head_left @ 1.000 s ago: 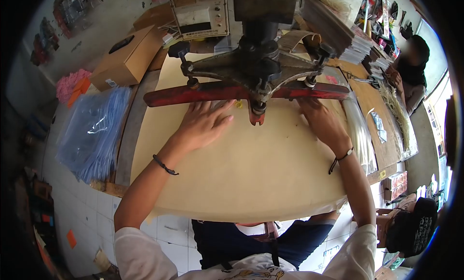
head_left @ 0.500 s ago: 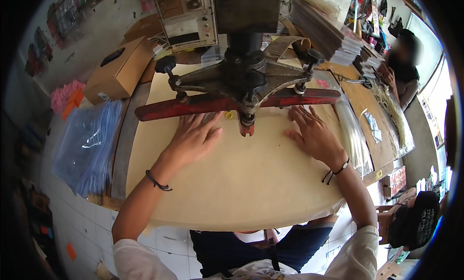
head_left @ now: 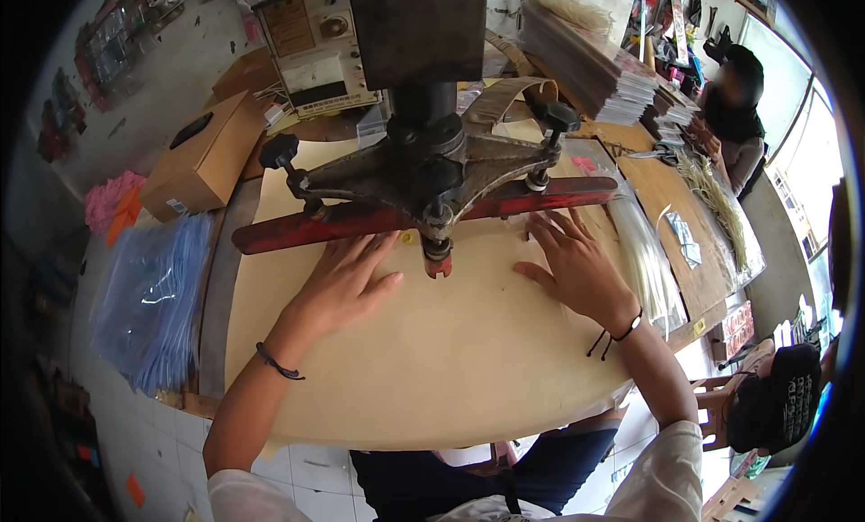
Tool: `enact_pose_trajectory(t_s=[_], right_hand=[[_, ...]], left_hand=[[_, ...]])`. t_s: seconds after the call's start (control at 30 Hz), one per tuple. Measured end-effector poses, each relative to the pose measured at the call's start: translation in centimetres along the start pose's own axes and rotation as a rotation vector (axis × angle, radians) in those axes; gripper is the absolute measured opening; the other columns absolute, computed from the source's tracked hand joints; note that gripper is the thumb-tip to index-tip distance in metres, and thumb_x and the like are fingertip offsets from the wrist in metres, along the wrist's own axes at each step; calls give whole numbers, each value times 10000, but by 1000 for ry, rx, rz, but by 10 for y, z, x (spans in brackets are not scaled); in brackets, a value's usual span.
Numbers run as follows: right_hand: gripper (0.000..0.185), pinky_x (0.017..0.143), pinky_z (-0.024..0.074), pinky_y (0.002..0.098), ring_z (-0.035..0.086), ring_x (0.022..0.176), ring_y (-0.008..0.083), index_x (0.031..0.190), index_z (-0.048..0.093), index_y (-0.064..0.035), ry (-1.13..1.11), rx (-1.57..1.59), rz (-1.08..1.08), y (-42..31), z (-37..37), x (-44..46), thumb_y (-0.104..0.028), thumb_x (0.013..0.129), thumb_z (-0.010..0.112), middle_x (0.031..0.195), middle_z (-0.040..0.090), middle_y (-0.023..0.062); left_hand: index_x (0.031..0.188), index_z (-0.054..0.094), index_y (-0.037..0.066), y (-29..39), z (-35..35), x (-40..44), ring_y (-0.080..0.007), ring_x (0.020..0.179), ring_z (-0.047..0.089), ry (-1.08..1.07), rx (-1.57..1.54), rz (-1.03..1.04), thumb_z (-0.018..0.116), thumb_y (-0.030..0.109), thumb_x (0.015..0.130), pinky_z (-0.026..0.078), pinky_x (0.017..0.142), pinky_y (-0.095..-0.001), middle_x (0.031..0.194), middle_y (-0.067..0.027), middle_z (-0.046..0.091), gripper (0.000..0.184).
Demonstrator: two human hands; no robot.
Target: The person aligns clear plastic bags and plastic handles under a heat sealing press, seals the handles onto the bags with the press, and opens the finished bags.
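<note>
A large tan sheet (head_left: 432,369) covers the work surface below a dark metal press head (head_left: 414,170) with a long red bar (head_left: 342,223). My left hand (head_left: 347,283) lies flat on the sheet, fingers apart, its fingertips near or under the left half of the bar. On the right, my right hand (head_left: 577,268) rests with spread fingers, its fingertips just below the bar. Clear plastic seems to lie under the fingertips, but its shape is hard to make out. A small yellow piece (head_left: 410,237) sits by the bar between the hands.
Blue clear plastic sheets (head_left: 149,297) and a cardboard box (head_left: 203,157) stand at the left. A control box (head_left: 315,49) is behind. Stacked sheets (head_left: 590,62), pale strips (head_left: 644,261) and scissors (head_left: 653,154) lie right. Another person (head_left: 734,107) sits at the back right.
The camera view has shifted, so the press and sheet appear lower and further left. My right hand has drawn back from under the bar and its fingers have spread. My left hand stays flat.
</note>
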State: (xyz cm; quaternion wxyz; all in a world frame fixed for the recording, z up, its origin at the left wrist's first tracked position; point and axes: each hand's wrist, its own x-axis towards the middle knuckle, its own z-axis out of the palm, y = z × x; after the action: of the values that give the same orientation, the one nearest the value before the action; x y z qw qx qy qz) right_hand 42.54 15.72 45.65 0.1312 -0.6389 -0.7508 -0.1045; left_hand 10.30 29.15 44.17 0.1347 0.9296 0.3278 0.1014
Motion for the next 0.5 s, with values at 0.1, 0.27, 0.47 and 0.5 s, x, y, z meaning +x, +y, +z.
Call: enact_pose_trajectory(t_s=[0.1, 0.27, 0.47, 0.5], right_hand=[[529, 1235, 267, 501, 487, 1370, 349, 1274, 596, -9, 6, 3, -9, 0, 1, 1, -455, 990, 595, 1421, 564, 204], [527, 1236, 249, 520, 496, 1356, 362, 1370, 565, -44, -15, 21, -15, 0, 4, 2, -411, 993, 601, 1427, 566, 193], [504, 1241, 225, 524, 501, 1346, 321, 1368, 585, -59, -23, -122, -27, -5, 2, 1, -416, 1013, 558, 1424, 578, 155], [502, 1240, 224, 529, 495, 1349, 323, 1366, 586, -63, -24, -108, -18, -5, 3, 2, -419, 1014, 556, 1424, 578, 153]], left_hand=[[1519, 426, 52, 1, -3, 1, -444, 1392, 371, -1, -22, 20, 536, 411, 1018, 266, 1194, -510, 1504, -205, 435, 626], [1535, 427, 109, 13, -10, 1, -441, 1410, 339, -64, 1, -4, 526, 399, 1019, 235, 1201, -536, 1537, -187, 381, 600], [1531, 387, 82, 18, 8, 4, -448, 1426, 315, 41, 54, 71, 508, 354, 1027, 197, 1217, -561, 1531, -218, 357, 585], [1523, 384, 67, 16, 12, 5, -456, 1427, 312, 70, 52, 101, 507, 342, 1027, 189, 1220, -565, 1534, -232, 352, 580]])
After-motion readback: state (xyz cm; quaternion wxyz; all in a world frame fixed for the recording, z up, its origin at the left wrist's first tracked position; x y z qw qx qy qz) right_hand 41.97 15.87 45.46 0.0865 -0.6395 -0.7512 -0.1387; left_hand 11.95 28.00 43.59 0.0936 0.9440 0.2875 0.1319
